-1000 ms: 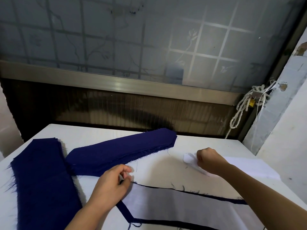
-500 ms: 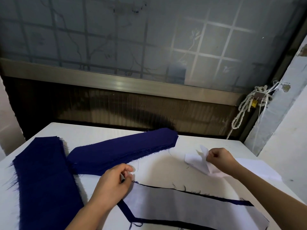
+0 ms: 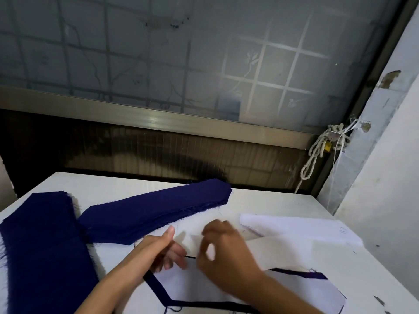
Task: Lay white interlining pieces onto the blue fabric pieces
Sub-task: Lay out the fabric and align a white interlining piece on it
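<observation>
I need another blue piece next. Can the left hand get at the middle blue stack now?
Probably yes: the left hand sits right beside the middle blue stack, nothing lying between them or on top.

Left hand [image 3: 158,251] relaxed, right hand [image 3: 224,254] curled (blurred)

Two stacks of blue fabric pieces [image 3: 40,241] [image 3: 158,211] are showing deep navy against the white counter [image 3: 113,186]. The interlining piece [image 3: 283,250] and interlining stack [image 3: 306,227] are showing plain white. The frosted window glass [image 3: 204,53] is showing a pale grid with vine and flower motifs. An off-white rope [image 3: 315,152] is hanging by a yellow tag [image 3: 327,146].
</observation>
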Demonstrator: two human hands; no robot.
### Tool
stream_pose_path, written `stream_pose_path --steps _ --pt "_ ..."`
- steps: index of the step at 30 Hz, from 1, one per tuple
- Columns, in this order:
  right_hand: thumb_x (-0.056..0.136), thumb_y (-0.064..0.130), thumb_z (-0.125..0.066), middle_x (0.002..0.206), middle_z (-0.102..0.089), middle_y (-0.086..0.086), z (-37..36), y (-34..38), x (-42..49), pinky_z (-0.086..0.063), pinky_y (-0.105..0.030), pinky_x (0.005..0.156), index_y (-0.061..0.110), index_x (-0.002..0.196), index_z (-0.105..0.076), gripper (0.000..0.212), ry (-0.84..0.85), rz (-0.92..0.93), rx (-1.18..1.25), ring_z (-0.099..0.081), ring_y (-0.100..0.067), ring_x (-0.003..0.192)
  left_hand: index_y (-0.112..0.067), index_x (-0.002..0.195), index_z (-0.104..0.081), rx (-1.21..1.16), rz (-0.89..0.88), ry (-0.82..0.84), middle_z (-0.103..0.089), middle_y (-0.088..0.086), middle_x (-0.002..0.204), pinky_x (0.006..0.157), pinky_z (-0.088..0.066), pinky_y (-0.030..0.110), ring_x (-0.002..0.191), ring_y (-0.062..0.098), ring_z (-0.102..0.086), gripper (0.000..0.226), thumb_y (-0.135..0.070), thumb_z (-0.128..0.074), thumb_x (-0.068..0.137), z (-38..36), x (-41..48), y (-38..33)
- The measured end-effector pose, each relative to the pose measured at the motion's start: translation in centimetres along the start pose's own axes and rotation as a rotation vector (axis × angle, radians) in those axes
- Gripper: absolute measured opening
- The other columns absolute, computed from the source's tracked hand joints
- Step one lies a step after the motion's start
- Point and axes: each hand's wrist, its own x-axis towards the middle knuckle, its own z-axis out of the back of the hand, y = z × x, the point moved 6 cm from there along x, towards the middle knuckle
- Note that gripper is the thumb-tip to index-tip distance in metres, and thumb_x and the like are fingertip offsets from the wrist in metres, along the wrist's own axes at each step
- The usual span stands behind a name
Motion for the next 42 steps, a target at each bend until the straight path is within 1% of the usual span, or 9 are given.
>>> stream_pose_path --steps 3,8,10,13,17,24,29,34,42 --pt "0.091 0.036 -0.041 0.106 -0.055 0.001 -3.6 2.2 0.5 -0.040 -0.030 0.092 0.014 0.095 -0.058 0.029 0.042 0.003 -0.104 -0.046 -0.015 0.097 -0.008 0.071 -0.070 0.013 -0.016 0.008 -0.062 0.008 0.070 0.065 -0.037 0.030 0.066 0.017 -0.051 0.061 -0.068 -0.066 0.081 0.1 -0.6 -0.4" --pt "0.088 0.029 -0.051 0.094 -0.060 0.004 -5.7 -0.1 1.1 -0.036 -0.028 0.090 0.021 0.098 -0.051 0.013 0.081 -0.080 -0.010 -0.048 -0.012 0.086 -0.011 0.093 -0.080 -0.015 -0.037 0.019 -0.067 0.001 0.071 0.061 -0.040 0.023 0.061 0.011 -0.054 0.019 -0.025 -0.066 0.095 -0.3 -0.6 -0.9" --pt "0.086 0.035 -0.057 0.091 -0.058 0.007 -5.8 -0.9 0.9 -0.032 -0.026 0.092 0.028 0.100 -0.041 0.022 0.088 -0.098 0.062 -0.047 -0.011 0.082 -0.015 0.090 -0.081 0.027 -0.059 0.015 -0.073 -0.002 0.075 0.058 -0.045 0.012 0.060 0.004 -0.061 0.021 -0.004 -0.064 0.094 -0.4 -0.7 -1.2" --pt "0.086 0.040 -0.062 0.098 -0.061 0.007 -5.5 -1.9 0.4 -0.027 -0.024 0.099 0.032 0.112 -0.038 0.036 0.074 -0.110 0.080 -0.047 -0.010 0.088 -0.020 0.095 -0.079 0.095 -0.100 -0.017 -0.076 0.005 0.089 0.077 -0.053 0.026 0.081 0.019 -0.068 0.031 0.007 -0.066 0.087 -0.2 -0.6 -1.1" --pt "0.086 0.042 -0.060 0.092 -0.057 0.008 -4.4 -2.1 0.3 -0.025 -0.025 0.100 0.030 0.120 -0.042 0.040 0.040 -0.115 0.110 -0.042 -0.010 0.090 -0.021 0.110 -0.074 0.075 -0.094 0.034 -0.068 0.015 0.094 0.085 -0.052 0.038 0.086 0.028 -0.060 0.040 -0.009 -0.087 0.073 -0.8 -0.6 -0.8" --pt "0.088 0.038 -0.063 0.092 -0.054 0.012 -4.7 -2.6 0.4 -0.017 -0.022 0.102 0.034 0.122 -0.043 0.040 0.129 -0.094 0.151 -0.042 -0.006 0.089 -0.024 0.086 -0.080 0.268 -0.150 -0.100 -0.074 -0.003 0.082 0.064 -0.044 0.020 0.065 0.009 -0.055 0.015 -0.014 -0.070 0.092 0.1 -0.5 -0.8" --pt "0.086 0.032 -0.063 0.092 -0.059 0.013 -2.0 -6.6 -1.8 -0.009 -0.020 0.111 0.036 0.124 -0.046 0.042 0.178 -0.086 0.096 -0.051 0.008 0.096 -0.003 0.064 -0.047 0.157 -0.171 -0.328 -0.037 0.000 0.059 0.056 -0.029 0.026 0.056 0.017 -0.033 0.041 -0.023 -0.067 0.094 2.3 -0.9 -0.8" --pt "0.088 0.021 -0.065 0.090 -0.056 0.019 3.9 -12.9 -7.2 -0.025 -0.025 0.110 0.043 0.115 -0.049 0.039 0.129 -0.201 0.017 -0.048 0.010 0.097 0.012 0.077 -0.052 0.152 -0.204 -0.394 -0.037 0.005 0.063 0.063 -0.028 0.031 0.061 0.018 -0.032 0.042 -0.023 -0.068 0.094 2.9 -0.8 -1.2" --pt "0.086 0.012 -0.069 0.076 -0.064 0.010 12.1 -17.1 -11.5 -0.045 -0.019 0.073 0.036 0.106 -0.058 0.033 0.017 -0.351 0.073 -0.059 -0.008 0.078 -0.001 0.061 -0.037 0.261 -0.118 -0.398 -0.033 0.003 0.060 0.061 -0.029 0.031 0.050 0.013 -0.037 0.046 -0.016 -0.072 0.087 2.5 -1.1 -1.1"
